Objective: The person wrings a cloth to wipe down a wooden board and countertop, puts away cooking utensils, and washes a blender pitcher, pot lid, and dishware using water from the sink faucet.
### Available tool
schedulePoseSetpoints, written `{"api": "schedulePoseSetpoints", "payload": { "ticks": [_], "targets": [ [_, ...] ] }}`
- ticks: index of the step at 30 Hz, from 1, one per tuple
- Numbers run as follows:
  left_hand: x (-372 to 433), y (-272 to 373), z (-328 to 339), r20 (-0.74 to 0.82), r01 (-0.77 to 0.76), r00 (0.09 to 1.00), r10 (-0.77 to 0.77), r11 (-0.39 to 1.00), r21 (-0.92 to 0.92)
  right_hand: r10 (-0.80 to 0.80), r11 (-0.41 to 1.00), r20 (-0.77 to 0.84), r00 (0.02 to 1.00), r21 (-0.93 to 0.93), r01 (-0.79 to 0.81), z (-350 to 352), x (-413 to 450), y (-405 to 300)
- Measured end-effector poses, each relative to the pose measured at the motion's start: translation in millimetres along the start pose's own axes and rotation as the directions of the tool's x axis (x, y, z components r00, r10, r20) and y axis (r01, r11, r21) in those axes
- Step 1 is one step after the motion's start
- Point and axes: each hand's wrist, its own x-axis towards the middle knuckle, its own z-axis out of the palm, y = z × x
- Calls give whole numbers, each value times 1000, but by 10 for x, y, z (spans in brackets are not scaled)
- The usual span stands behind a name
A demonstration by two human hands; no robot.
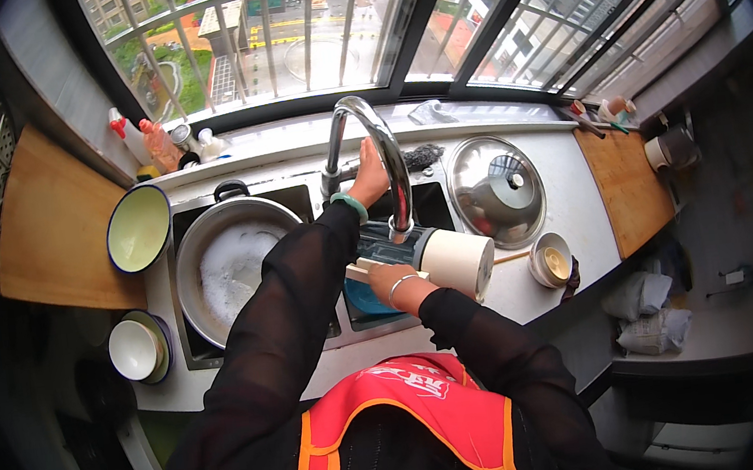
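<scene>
My left hand [369, 174], with a pale green bangle at the wrist, reaches behind the curved neck of the chrome tap [393, 149]. Its fingers point up, straight and close to the neck; whether it touches the tap is hidden. My right hand [396, 283] is closed round the cream handle of a jug [455, 261] with a clear body and a cream end. The jug lies tilted on its side over the right sink basin, below the spout. A blue bowl-like vessel [371, 299] sits under it. In the left basin stands a large metal pot [187, 256] holding foamy water.
A steel lid with a glass centre [521, 218] lies right of the sink, near stacked small bowls [552, 258]. Enamel [139, 228] and white bowls [133, 350] stand left. Wooden boards [56, 236] flank the counter. Bottles [161, 147] line the sill.
</scene>
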Motion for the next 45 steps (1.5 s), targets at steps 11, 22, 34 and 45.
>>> {"api": "schedulePoseSetpoints", "payload": {
  "ticks": [11, 22, 34, 45],
  "targets": [
    [15, 640, -311, 547, 56, 813, -200, 961, 269, 14, 1000, -19, 1000, 16, -14, -13, 65, 59],
    [-1166, 435, -17, 430, 71, 896, -111, 992, 106, -125, 989, 103, 987, -64, 132, 241, 70, -62],
    [-1146, 149, 114, 630, 3, 744, -222, 944, 329, -39, 999, 74, 997, -7, 40, 228, -223, -69],
    [-1451, -391, -155, 479, 198, 826, -295, 949, 244, 75, 958, 141, 987, 266, -111, 172, -248, 268]
  ]
}}
